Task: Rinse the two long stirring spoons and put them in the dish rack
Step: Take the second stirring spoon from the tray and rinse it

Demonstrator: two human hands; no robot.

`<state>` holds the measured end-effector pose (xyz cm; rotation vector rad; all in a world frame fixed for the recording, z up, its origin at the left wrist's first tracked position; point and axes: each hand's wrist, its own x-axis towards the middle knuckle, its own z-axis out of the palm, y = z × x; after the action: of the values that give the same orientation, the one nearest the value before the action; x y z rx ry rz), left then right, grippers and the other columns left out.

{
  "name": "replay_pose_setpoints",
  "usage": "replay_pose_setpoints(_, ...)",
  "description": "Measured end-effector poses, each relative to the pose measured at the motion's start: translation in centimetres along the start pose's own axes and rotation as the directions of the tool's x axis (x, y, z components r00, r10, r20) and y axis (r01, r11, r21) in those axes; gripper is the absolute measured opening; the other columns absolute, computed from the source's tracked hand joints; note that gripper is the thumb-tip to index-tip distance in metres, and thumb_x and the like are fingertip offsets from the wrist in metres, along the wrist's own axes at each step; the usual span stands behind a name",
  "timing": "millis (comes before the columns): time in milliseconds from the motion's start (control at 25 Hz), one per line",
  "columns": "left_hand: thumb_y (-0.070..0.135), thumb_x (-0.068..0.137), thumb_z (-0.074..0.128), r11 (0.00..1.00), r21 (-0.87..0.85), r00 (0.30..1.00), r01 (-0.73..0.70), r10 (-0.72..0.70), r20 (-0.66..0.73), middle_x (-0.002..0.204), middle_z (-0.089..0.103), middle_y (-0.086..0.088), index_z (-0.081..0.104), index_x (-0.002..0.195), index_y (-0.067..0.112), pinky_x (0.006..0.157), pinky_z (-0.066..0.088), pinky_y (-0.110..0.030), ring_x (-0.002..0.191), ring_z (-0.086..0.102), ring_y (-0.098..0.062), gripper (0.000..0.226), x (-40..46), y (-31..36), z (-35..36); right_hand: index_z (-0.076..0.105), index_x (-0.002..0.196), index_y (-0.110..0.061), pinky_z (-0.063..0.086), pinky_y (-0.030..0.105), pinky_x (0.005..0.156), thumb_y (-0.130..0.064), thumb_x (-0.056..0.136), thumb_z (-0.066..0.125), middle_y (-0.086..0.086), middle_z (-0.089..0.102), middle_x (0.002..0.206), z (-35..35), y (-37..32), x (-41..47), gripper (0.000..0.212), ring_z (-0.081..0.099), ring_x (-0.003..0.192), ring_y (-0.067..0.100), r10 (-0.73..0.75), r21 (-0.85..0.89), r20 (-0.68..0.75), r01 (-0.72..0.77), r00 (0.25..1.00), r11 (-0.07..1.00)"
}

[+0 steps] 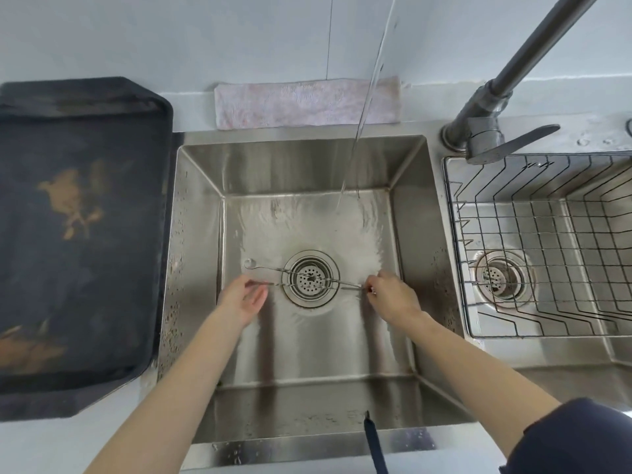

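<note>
Reaching for two spoons (307, 280) lying across the drain (310, 278), at 6 o'clock of the sink (407, 213).
Left hand (243, 297) half-open at one end, right hand (393, 295) pinching the other; thin wet handles possibly slipping, missing the water (359, 131) at 12, rack (547, 241) at 3.

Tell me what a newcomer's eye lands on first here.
A stream of water falls from above into the steel sink. Low over the drain, the left hand and right hand reach for two long stirring spoons. A wire dish rack sits empty on the right.
</note>
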<state>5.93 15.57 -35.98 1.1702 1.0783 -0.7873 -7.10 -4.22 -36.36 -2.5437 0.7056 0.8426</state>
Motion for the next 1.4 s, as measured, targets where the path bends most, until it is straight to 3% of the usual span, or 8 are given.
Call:
replay_pose_setpoints(200,0.006,0.094,0.037,0.998,0.004,0.997,0.06,-0.06,-0.044,0.084,0.049,-0.014,0.038,0.064,0.006,0.108,0.036,-0.035,0.101,0.051,-0.023,0.031,0.3,-1.0,-1.2,0.056,0.119,-0.009,0.048,0.038,0.085,-0.007,0.095,0.038,0.013,0.053,0.125,0.5,0.1,0.0,0.03,0.053,0.114,0.033,0.018,0.037,-0.001,-0.018,1.0,0.999)
replay_pose_setpoints(320,0.005,0.092,0.037,0.996,0.062,0.997,0.061,-0.058,-0.046,0.073,0.041,-0.009,0.039,0.062,0.006,0.101,0.039,-0.037,0.07,0.048,-0.018,0.03,0.2,-1.0,-1.3,0.056,0.116,-0.008,0.049,0.038,0.084,-0.005,0.094,0.038,0.014,0.054,0.123,0.2,0.0,0.1,0.029,0.055,0.11,0.034,0.03,0.077,-0.008,-0.029,1.0,0.997)
replay_pose_setpoints(440,0.006,0.092,0.038,0.987,0.155,0.999,0.044,-0.039,-0.035,0.071,0.039,-0.007,0.041,0.065,0.008,0.094,0.042,-0.038,0.065,0.044,-0.016,0.027,-0.2,-0.7,-1.1,0.057,0.116,-0.008,0.049,0.038,0.087,-0.005,0.093,0.039,0.014,0.054,0.123,-0.1,-0.1,0.0,0.03,0.055,0.111,0.034,0.028,0.09,-0.013,-0.026,1.0,0.996)
replay_pose_setpoints(560,0.014,0.093,0.041,0.937,0.35,1.0,0.003,-0.002,-0.003,0.095,0.052,-0.01,0.054,0.111,0.006,0.1,0.041,-0.042,0.101,0.055,-0.022,0.023,-0.9,-0.6,-0.9,0.057,0.119,-0.01,0.048,0.038,0.09,-0.008,0.093,0.04,0.012,0.055,0.126,-0.5,-0.2,-0.5,0.031,0.056,0.114,0.032,0.012,0.082,-0.015,-0.011,1.0,0.997)
replay_pose_setpoints(640,0.017,0.094,0.041,0.824,0.562,0.997,-0.07,0.069,0.023,0.123,0.05,-0.011,0.043,0.133,0.009,0.109,0.031,-0.043,0.129,0.043,-0.023,0.04,-2.1,-0.6,-0.6,0.054,0.125,-0.011,0.047,0.038,0.093,-0.011,0.094,0.04,0.012,0.055,0.129,-1.1,-0.4,-1.0,0.034,0.055,0.117,0.031,-0.003,0.064,-0.015,0.004,1.0,0.998)
replay_pose_setpoints(840,0.008,0.094,0.041,0.398,0.849,0.928,-0.347,0.277,0.25,0.152,0.031,-0.01,0.035,0.139,0.003,0.111,0.027,-0.03,0.136,0.034,-0.022,0.046,-5.4,-0.4,0.6,0.041,0.137,-0.014,0.045,0.039,0.097,-0.018,0.094,0.044,0.014,0.052,0.135,-2.8,-1.4,-2.8,0.044,0.052,0.121,0.033,-0.048,-0.002,-0.03,0.048,0.998,0.999)
replay_pose_setpoints(1040,0.011,0.092,0.048,-0.036,0.873,0.815,-0.486,0.341,0.468,0.153,0.031,-0.011,0.031,0.142,0.004,0.114,0.024,-0.027,0.14,0.031,-0.023,0.054,-9.2,0.2,1.7,0.038,0.14,-0.015,0.037,0.039,0.106,-0.023,0.094,0.046,0.012,0.047,0.141,-4.7,-2.2,-5.4,0.047,0.046,0.129,0.03,-0.11,-0.031,-0.101,0.107,0.989,0.994)
replay_pose_setpoints(1400,0.018,0.09,0.047,-0.547,0.713,0.584,-0.438,0.43,0.689,0.141,0.049,-0.012,0.041,0.137,0.011,0.107,0.037,-0.039,0.129,0.046,-0.028,0.048,-16.3,-0.4,3.5,0.041,0.139,-0.015,0.034,0.039,0.108,-0.023,0.094,0.046,0.009,0.049,0.141,-8.8,-0.9,-10.8,0.046,0.047,0.127,0.028,-0.186,-0.024,-0.306,0.188,0.934,0.982)
